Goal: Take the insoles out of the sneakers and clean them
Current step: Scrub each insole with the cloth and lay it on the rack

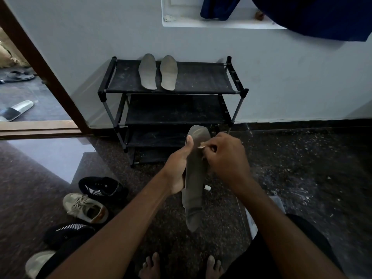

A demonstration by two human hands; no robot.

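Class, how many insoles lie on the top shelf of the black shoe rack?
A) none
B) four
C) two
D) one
C: two grey insoles lie side by side on the top shelf; a third insole is in the left hand, a small pale tool in the right hand.
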